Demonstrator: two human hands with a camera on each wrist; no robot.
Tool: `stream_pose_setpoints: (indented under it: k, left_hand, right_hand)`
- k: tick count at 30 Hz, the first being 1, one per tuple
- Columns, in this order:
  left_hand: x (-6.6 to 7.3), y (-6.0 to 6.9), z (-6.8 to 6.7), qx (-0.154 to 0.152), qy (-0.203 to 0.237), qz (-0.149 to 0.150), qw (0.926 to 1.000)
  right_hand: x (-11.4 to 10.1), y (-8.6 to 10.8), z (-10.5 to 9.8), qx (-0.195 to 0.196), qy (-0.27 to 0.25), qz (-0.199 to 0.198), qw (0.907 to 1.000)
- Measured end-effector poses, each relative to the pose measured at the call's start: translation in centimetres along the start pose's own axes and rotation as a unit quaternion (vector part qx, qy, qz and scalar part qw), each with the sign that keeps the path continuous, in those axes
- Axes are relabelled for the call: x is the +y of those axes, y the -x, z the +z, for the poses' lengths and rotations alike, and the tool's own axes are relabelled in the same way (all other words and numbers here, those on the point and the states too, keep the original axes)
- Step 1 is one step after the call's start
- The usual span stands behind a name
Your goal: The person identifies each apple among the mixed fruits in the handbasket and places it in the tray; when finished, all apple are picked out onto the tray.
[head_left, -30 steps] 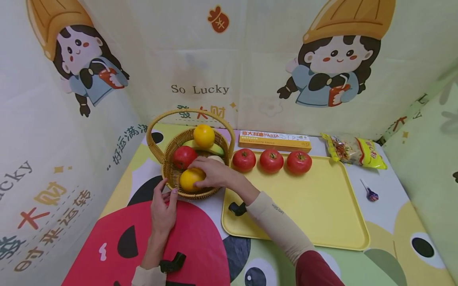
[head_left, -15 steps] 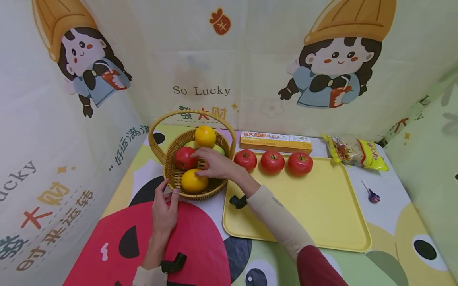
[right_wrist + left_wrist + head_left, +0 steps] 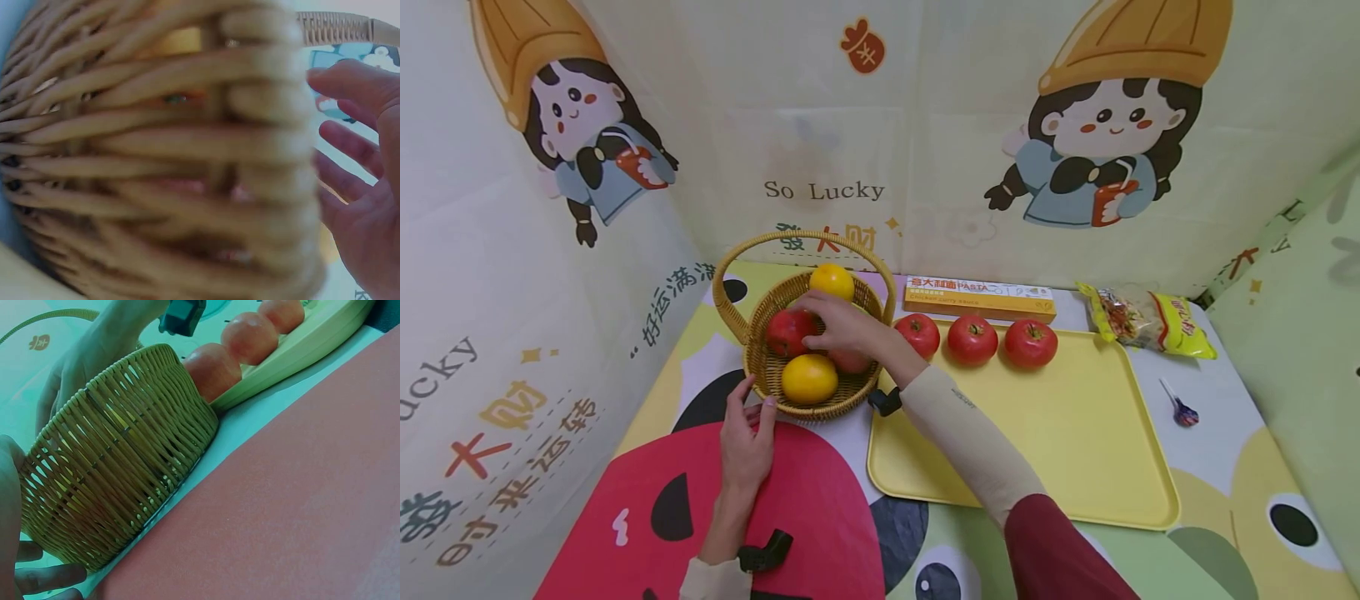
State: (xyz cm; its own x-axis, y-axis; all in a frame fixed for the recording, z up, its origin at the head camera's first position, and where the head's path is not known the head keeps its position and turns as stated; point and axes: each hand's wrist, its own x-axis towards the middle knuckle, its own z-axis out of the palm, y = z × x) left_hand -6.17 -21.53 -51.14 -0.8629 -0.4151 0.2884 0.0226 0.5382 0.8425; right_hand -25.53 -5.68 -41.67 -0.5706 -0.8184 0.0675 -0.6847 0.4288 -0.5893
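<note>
A round wicker basket [image 3: 820,410] with a tall handle holds several fruits. My right hand [image 3: 842,325] reaches into it from the right, fingers and thumb spread above a red fruit [image 3: 788,335]; contact is not plain. In the right wrist view, that right hand [image 3: 365,156] has loosely bent, parted fingers beyond the rim. An orange-yellow fruit [image 3: 809,379] lies nearest me, another yellow fruit [image 3: 832,282] at the back, and a pinkish-red fruit [image 3: 850,360] partly under my hand. My left hand [image 3: 748,446] rests by the basket's near-left side, fingers loose against the wicker.
A yellow tray [image 3: 1037,442] stands right of the basket, with three tomatoes [image 3: 972,340] along its far edge. Behind it lies a pasta box [image 3: 977,300]. Further right are a yellow snack bag [image 3: 1150,321] and a lollipop [image 3: 1183,412]. Printed cloth walls surround the table.
My right hand has moved from the near orange-yellow fruit up and left to the red fruit, uncovering the pinkish-red one. My left hand has stayed beside the basket.
</note>
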Motion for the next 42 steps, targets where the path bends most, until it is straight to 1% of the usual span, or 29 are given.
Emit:
stream_pose_setpoints:
  k: [4, 11, 18, 21, 25, 31, 34, 38, 42]
  left_hand:
    - [-0.1, 0.0, 0.0, 0.000, 0.005, -0.001, 1.0000]
    - [-0.2, 0.0, 0.0, -0.003, 0.008, -0.005, 0.9999]
    - [-0.3, -0.1, 0.1, -0.003, 0.006, -0.007, 0.9999]
    - [-0.3, 0.0, 0.1, -0.002, 0.006, -0.005, 1.0000]
    - [-0.2, 0.0, 0.0, -0.001, 0.008, -0.007, 0.9999]
    - [0.0, -0.1, -0.1, -0.004, 0.003, -0.009, 1.0000]
    - [0.0, -0.1, 0.0, 0.000, -0.003, -0.007, 1.0000]
    - [0.0, -0.1, -0.1, 0.000, -0.009, -0.010, 0.9999]
    - [0.1, 0.0, -0.2, -0.002, -0.013, -0.014, 0.9998]
  right_hand:
    - [0.1, -1.0, 0.3, -0.022, 0.007, 0.014, 0.9996]
    - [0.3, -2.1, 0.7, -0.058, 0.035, 0.012, 0.9976]
    - [0.1, -1.7, 0.6, -0.078, 0.040, 0.021, 0.9959]
    - [-0.2, -1.3, 0.4, -0.088, 0.048, 0.017, 0.9948]
    - [-0.7, -1.4, 0.0, -0.101, 0.069, 0.010, 0.9924]
    - [-1.8, -2.2, -0.5, -0.119, 0.115, -0.001, 0.9862]
    - [-2.3, -2.9, -0.7, -0.128, 0.116, -0.004, 0.9850]
    - [-3.1, -3.7, -1.0, -0.140, 0.102, 0.011, 0.9848]
    - [-3.4, -4.3, -0.8, -0.161, 0.121, 0.024, 0.9793]
